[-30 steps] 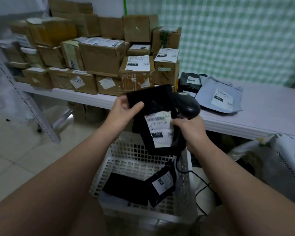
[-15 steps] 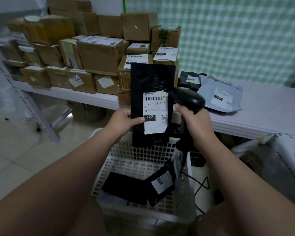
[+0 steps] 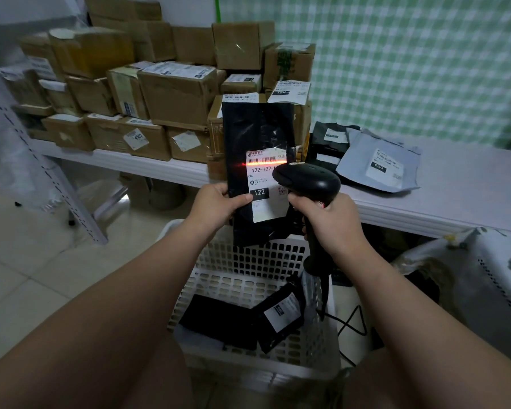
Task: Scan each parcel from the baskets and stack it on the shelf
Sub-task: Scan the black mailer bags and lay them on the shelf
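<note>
Shining across the barcode at the top of the white label [image 3: 266,184] is a red scan line [image 3: 263,164] that was not there half a second ago. The scanner [image 3: 310,180], then off to the parcel's right, now has its head in front of the label's right edge. The black parcel [image 3: 257,128] stands upright as before, above the white basket [image 3: 248,367] and in front of the cardboard boxes [image 3: 177,95] on the shelf [image 3: 455,202].

The left hand [image 3: 216,205] pinches the parcel's lower left edge, thumb across the front just beside the label, so most of the parcel rises above that hand. The right hand [image 3: 334,219], fingers curled round the scanner's handle, sits just right of the parcel's lower half. Two more black parcels [image 3: 219,323] lie in the basket.
</note>
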{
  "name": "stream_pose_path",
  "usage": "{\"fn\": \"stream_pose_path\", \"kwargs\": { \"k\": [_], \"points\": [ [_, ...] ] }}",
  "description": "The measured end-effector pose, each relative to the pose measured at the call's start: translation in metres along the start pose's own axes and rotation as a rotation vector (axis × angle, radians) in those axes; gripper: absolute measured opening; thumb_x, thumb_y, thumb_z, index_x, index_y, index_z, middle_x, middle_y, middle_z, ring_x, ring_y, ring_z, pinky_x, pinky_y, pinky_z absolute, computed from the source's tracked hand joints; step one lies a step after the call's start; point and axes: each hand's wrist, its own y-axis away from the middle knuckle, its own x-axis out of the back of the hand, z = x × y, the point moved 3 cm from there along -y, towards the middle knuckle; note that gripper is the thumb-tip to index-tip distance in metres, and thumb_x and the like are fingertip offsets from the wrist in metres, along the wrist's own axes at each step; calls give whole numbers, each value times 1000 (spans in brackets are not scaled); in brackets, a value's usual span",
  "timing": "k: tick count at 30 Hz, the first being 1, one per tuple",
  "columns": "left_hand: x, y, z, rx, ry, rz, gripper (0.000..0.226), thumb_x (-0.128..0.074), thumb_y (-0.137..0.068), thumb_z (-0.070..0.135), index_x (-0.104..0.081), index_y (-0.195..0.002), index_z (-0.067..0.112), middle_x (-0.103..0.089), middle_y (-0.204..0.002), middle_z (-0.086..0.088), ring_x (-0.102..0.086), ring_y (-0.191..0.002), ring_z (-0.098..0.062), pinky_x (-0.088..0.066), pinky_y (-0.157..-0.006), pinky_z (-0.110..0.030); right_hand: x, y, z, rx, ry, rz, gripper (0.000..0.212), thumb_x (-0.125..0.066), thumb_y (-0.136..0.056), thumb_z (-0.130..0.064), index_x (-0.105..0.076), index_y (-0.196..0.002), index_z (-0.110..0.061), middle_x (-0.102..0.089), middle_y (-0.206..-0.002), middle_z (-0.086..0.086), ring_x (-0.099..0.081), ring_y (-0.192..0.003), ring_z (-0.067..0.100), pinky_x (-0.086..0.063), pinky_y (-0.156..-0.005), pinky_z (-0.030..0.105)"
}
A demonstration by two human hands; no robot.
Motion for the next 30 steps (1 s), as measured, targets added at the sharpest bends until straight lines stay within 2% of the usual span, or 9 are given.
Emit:
{"fn": "stream_pose_path", "kwargs": {
  "k": [3,9,12,16,20,23,30],
  "points": [
    [0,0,0,-5,5,11,18,-70,-85,7,-68,-102,10,-71,-89,-1,-69,-76,-11,-55,-59,-18,1,0,-1,13,-13,-5,26,-74,-83,-24,-64,-79,0,-56,-55,-1,-59,-57,18,-55,-68,45],
    [1,-2,-2,-19,4,26,15,-71,-84,7,-68,-96,15,-70,-86,3,-68,-75,-7,-54,-58,-15,1,0,1,48,21,-22,34,-74,-82,-29,-64,-83,3,-57,-62,6,-60,-65,24,-54,-71,51],
    [2,-4,-4,-18,-2,29,15,-71,-84,7,-68,-97,14,-71,-88,1,-68,-76,-8,-54,-59,-16,2,-1,2,60,29,-21,31,-73,-82,-30,-64,-80,-1,-58,-62,4,-61,-65,23,-54,-70,49],
    [2,-6,-5,-27,-7,34,17,-71,-84,6,-68,-99,11,-70,-87,0,-67,-75,-9,-52,-58,-14,2,-2,3,54,16,-9,37,-74,-82,-30,-61,-81,5,-56,-62,7,-59,-64,24,-54,-68,49],
    [2,-8,-8,-41,-33,36,14,-72,-83,9,-68,-93,17,-72,-92,-4,-69,-81,-14,-56,-69,-24,2,-1,3,49,3,-11,36,-74,-81,-29,-61,-78,4,-56,-61,9,-59,-63,24,-54,-68,49],
    [2,-11,-10,-50,-56,48,14,-73,-83,11,-69,-91,21,-73,-96,-4,-71,-85,-17,-58,-78,-34,1,0,2,35,4,-1,26,-74,-82,-25,-64,-74,-2,-56,-58,4,-58,-61,20,-53,-66,44],
    [2,-10,-9,-74,-107,57,27,-73,-83,14,-69,-109,12,-73,-99,-4,-70,-91,-18,-57,-86,-42,1,6,1,48,19,-1,18,-74,-82,-25,-65,-73,-13,-57,-57,-1,-59,-60,18,-47,-62,32]
  ]
}}
